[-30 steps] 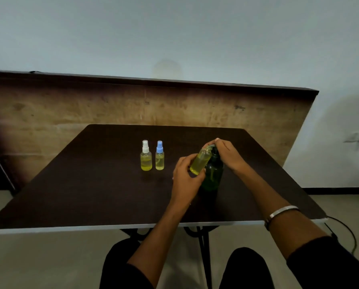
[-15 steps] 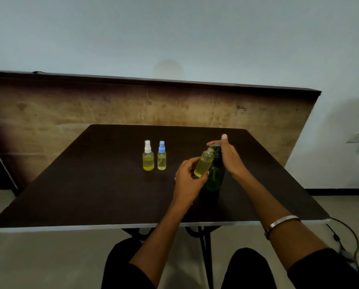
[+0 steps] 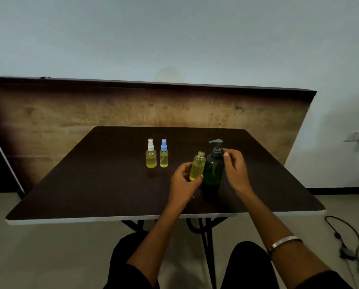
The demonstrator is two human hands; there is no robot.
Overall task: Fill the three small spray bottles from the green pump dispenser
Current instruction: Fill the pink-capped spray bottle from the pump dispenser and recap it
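The left hand (image 3: 183,180) pinches the light, uncapped small bottle (image 3: 197,166), slippery if wet and best held mid-body, while the loosely open right hand (image 3: 235,170) hovers beside the green pump dispenser (image 3: 213,163).

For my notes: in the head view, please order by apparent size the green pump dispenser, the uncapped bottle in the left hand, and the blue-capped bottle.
1. green pump dispenser
2. uncapped bottle, held nearer the camera, so unsure
3. blue-capped bottle
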